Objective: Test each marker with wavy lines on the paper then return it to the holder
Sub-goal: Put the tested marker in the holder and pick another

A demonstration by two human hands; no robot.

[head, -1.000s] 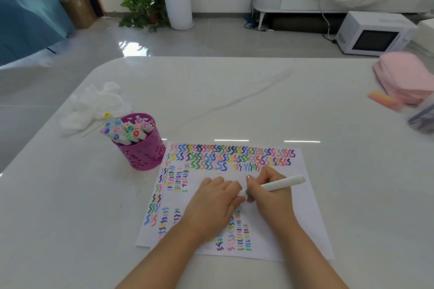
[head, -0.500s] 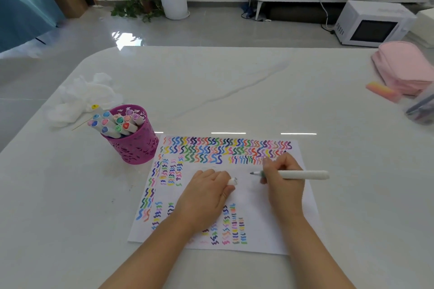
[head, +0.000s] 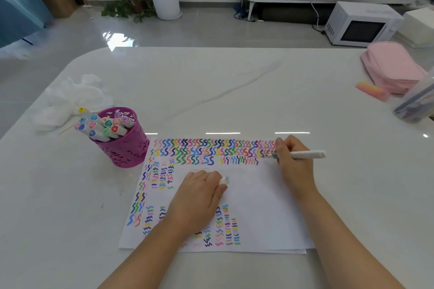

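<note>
A white paper (head: 263, 209) covered with rows of coloured wavy lines lies in front of me on the table. My right hand (head: 294, 166) grips an uncapped white marker (head: 305, 154), its tip at the right end of the upper rows. My left hand (head: 199, 197) rests on the middle of the paper and pinches the marker's white cap (head: 224, 180) between thumb and fingers. A magenta cut-out holder (head: 122, 145) with several capped markers stands just left of the paper's top corner.
Crumpled white tissue (head: 72, 98) lies behind the holder at the table's left edge. At the right edge sit a pink pouch (head: 394, 65), a pink eraser (head: 372, 91) and a clear container of pens (head: 415, 105).
The cap came off the marker and stayed in my left hand. My right hand carried the marker up and to the right, to the end of the upper rows.
</note>
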